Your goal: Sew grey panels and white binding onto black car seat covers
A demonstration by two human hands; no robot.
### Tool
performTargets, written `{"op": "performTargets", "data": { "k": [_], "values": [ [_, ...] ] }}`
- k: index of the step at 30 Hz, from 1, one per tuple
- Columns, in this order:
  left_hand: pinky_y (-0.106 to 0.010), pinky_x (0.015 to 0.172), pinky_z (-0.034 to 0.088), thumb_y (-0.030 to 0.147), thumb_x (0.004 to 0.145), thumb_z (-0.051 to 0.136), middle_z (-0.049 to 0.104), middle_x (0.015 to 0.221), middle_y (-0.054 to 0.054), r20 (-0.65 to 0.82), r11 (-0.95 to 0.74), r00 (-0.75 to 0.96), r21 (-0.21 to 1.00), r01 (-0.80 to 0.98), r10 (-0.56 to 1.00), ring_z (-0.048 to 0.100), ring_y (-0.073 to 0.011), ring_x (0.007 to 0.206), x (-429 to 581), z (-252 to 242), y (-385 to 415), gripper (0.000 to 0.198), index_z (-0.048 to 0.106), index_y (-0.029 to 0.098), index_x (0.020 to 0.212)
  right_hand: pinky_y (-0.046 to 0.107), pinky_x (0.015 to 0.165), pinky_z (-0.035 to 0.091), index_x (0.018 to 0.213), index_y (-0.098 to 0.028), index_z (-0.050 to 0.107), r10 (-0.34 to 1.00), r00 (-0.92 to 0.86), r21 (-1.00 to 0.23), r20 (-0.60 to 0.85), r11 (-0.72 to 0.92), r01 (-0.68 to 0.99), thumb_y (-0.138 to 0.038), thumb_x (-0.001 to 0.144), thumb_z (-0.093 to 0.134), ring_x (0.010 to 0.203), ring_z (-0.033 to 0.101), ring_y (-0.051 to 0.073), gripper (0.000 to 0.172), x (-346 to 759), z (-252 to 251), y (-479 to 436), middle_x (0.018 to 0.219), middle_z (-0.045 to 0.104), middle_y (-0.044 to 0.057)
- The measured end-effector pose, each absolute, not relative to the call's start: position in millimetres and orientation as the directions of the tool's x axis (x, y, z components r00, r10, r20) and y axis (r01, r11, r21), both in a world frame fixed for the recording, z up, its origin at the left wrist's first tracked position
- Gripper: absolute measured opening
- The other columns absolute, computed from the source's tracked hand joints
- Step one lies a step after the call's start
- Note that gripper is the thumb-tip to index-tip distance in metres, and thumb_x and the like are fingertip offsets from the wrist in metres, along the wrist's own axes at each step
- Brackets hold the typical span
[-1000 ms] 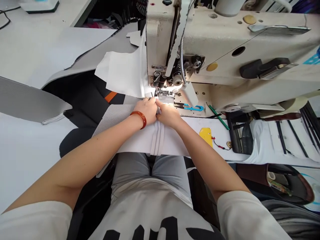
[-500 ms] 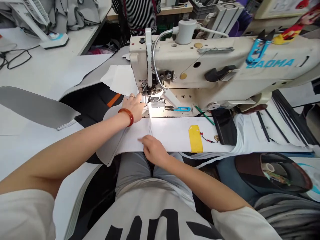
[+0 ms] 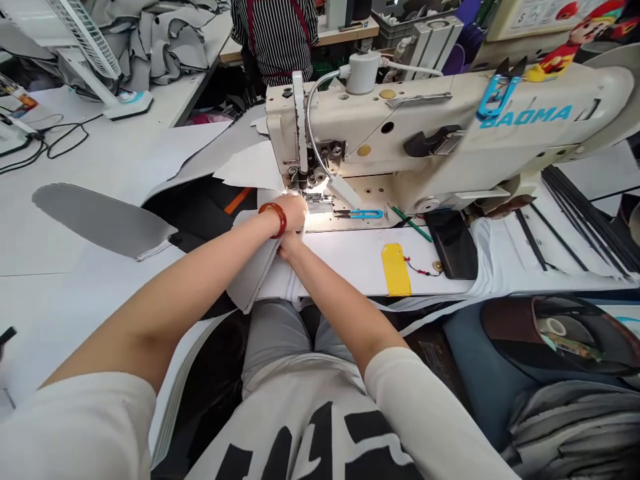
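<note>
My left hand (image 3: 293, 212), with a red bangle (image 3: 275, 218) on its wrist, curls down on the grey mesh fabric (image 3: 249, 275) just left of the lit presser foot (image 3: 318, 201) of the cream sewing machine (image 3: 425, 137). Directly beneath that wrist, my right hand (image 3: 289, 249) lies where the grey mesh meets the white fabric (image 3: 335, 260). Its fingers are tucked out of sight under the left hand. The fabric runs from my lap up to the needle.
A yellow tag (image 3: 396, 268), blue-handled snips (image 3: 365, 214) and a green pencil (image 3: 411, 224) lie on the machine bed to the right. A loose grey fabric piece (image 3: 107, 221) and a fan (image 3: 97, 63) are on the left. A person in a striped top (image 3: 277, 33) stands behind the machine.
My right hand has come up from the table's front edge to just under my left wrist. The left hand stays by the presser foot. The view has shifted slightly.
</note>
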State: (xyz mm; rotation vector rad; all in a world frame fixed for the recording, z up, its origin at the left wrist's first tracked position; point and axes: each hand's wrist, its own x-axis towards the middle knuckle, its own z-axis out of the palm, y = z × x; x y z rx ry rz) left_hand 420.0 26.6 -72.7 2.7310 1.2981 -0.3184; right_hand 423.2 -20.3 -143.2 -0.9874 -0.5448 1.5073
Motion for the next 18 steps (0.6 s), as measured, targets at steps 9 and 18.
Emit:
{"op": "performTargets", "data": {
  "k": [9,18],
  "values": [
    [-0.040,0.082,0.051,0.023,0.079,0.058,0.072,0.105,-0.012,-0.295,-0.663,0.630,-0.016,0.748,0.718,0.065,-0.0292,0.099,398,-83,24,0.035,0.074,0.020,0.111,0.037,0.075,0.060,0.095,-0.024,0.051,0.915,0.081,-0.637,-0.396,-0.209,-0.742,-0.006,0.063,0.053,0.058,0.051,0.009,0.037,431,-149,-63,0.066,0.052,-0.009],
    [-0.038,0.084,0.050,0.016,0.080,0.055,0.068,0.114,-0.015,-0.306,-0.698,0.659,-0.028,0.715,0.687,0.064,-0.0314,0.106,393,-99,11,0.043,0.068,0.017,0.120,0.045,0.083,0.056,0.126,-0.020,0.057,0.936,0.211,-0.905,-0.283,-0.333,0.265,-0.024,0.083,0.051,0.094,0.067,0.026,0.044,486,-130,-98,0.099,0.068,0.009]
  ]
}}
